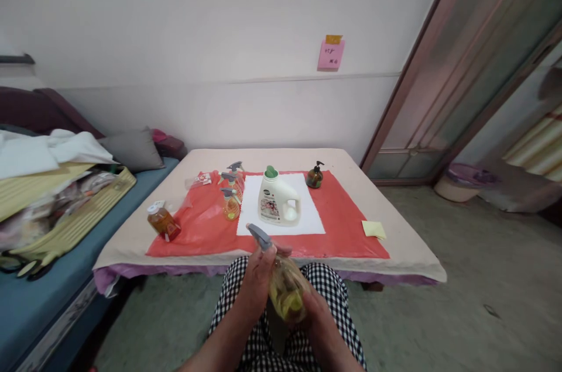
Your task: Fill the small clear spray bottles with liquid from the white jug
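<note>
A clear plastic spray bottle [286, 290] with yellowish contents is held tilted above black-and-white checked trousers [328, 281], just before the pale-covered bench [399, 243]. Its neck, below the grey trigger head [261, 237], is grasped by the fingers of the left hand [259, 269]; its lower end is clasped by those of the right hand [314, 305]. On the bench, a white rectangular sheet [248, 217] is laid over a red plastic sheet [346, 226]. On the white sheet, a white plastic jug [276, 202] with a green cap is stood upright, flanked on its left by three grey-headed spray bottles [230, 208].
</note>
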`<act>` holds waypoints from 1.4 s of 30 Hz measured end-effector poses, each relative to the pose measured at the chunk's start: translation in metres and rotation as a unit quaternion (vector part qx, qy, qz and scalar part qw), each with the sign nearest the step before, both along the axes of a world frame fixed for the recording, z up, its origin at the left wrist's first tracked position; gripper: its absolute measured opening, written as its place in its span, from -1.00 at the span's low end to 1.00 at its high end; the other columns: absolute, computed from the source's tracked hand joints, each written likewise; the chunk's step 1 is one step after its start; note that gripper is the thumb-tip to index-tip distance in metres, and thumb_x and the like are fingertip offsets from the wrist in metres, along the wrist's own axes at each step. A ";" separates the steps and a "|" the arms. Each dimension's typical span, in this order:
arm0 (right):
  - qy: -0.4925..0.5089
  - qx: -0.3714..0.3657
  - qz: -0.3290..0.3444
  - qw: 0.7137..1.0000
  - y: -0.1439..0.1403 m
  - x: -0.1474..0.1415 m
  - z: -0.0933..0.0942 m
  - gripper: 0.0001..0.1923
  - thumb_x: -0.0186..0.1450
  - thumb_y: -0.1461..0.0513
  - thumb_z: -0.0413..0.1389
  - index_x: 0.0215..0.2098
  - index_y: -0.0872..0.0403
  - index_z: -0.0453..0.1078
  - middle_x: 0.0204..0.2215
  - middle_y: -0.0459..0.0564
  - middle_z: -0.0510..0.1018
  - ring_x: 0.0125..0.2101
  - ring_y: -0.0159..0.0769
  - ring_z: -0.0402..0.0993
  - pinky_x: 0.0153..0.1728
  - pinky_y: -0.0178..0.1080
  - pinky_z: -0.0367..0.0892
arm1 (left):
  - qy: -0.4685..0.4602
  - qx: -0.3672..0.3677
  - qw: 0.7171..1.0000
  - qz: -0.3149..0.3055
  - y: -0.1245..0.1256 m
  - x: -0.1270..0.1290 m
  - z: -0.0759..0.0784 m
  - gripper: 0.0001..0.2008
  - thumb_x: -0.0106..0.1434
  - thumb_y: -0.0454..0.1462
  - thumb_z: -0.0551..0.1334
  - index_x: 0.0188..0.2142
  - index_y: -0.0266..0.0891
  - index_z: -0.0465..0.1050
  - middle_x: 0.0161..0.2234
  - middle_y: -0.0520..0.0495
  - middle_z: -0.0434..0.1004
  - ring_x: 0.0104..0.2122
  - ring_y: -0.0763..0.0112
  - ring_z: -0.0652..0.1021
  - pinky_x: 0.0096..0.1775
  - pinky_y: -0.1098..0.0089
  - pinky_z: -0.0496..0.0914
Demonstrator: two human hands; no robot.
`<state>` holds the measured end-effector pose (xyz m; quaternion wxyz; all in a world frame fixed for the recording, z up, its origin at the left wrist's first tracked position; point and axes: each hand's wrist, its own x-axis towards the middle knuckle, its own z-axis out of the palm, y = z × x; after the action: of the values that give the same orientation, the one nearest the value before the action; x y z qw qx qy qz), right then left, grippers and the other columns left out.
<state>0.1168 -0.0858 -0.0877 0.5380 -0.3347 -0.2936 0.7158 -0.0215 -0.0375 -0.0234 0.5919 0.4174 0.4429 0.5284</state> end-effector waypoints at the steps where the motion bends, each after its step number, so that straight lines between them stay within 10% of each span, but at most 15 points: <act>1: -0.007 0.017 -0.016 1.000 0.001 -0.001 0.003 -0.39 0.19 -0.11 0.31 0.12 -0.04 0.50 0.08 0.07 0.61 -0.01 -0.11 0.56 0.06 -0.07 0.45 | -0.003 0.006 1.000 0.001 0.000 0.000 0.001 -0.43 0.31 0.16 0.22 -0.13 -0.33 0.62 -0.13 -0.26 0.67 -0.14 0.12 0.63 -0.05 0.20 0.46; 13: -0.205 0.029 -0.158 0.966 0.000 0.002 -0.002 -0.13 -0.23 0.18 0.55 0.04 -0.10 0.41 0.04 0.01 0.57 0.09 -0.04 0.47 0.12 -0.11 0.40 | -0.065 -0.014 0.997 0.037 -0.002 0.003 0.000 -0.55 0.25 0.05 0.36 -0.13 -0.30 0.60 -0.18 -0.19 0.66 -0.24 0.21 0.63 -0.19 0.28 0.49; 16: -0.031 -0.051 -0.031 0.998 0.003 0.004 0.006 -0.26 0.03 -0.15 0.41 0.10 -0.08 0.41 0.05 0.06 0.60 -0.08 -0.12 0.58 -0.27 -0.21 0.50 | -0.075 -0.006 0.996 0.039 -0.002 0.001 0.002 -0.58 0.25 0.05 0.35 -0.19 -0.29 0.61 -0.17 -0.21 0.67 -0.24 0.20 0.63 -0.19 0.27 0.49; 21: 0.139 -0.178 0.204 0.953 0.000 0.007 0.013 -0.14 0.16 -0.38 0.12 0.15 0.04 0.43 -0.14 0.16 0.68 -0.49 -0.31 0.58 -0.57 -0.39 0.30 | -0.054 0.007 0.998 -0.013 -0.006 -0.003 0.004 -0.62 0.25 0.02 0.37 -0.22 -0.27 0.61 -0.14 -0.22 0.68 -0.17 0.16 0.62 -0.11 0.22 0.50; 28: 0.010 -0.004 -0.095 0.995 0.005 0.006 0.025 -0.18 -0.15 0.13 0.53 0.07 -0.11 0.40 0.05 0.03 0.61 0.07 -0.03 0.53 0.12 -0.05 0.38 | -0.065 -0.013 0.996 0.061 0.003 -0.005 0.009 -0.61 0.27 0.02 0.35 -0.18 -0.27 0.61 -0.14 -0.19 0.67 -0.12 0.16 0.63 -0.05 0.22 0.49; 42: 0.063 -0.088 -0.134 0.985 0.052 0.042 0.014 -0.46 0.08 0.11 0.39 0.03 -0.09 0.46 0.12 0.02 0.57 0.05 -0.06 0.51 0.01 0.02 0.43 | -0.263 0.038 0.917 0.298 0.062 -0.066 0.021 -0.81 0.31 -0.18 0.37 -0.24 -0.29 0.54 -0.31 -0.03 0.63 -0.40 0.56 0.56 -0.32 0.57 0.46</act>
<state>0.1589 -0.0339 -0.0738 0.6151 -0.3710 -0.1471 0.6800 -0.0875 0.0247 -0.0021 0.4857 0.1336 0.3547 0.7877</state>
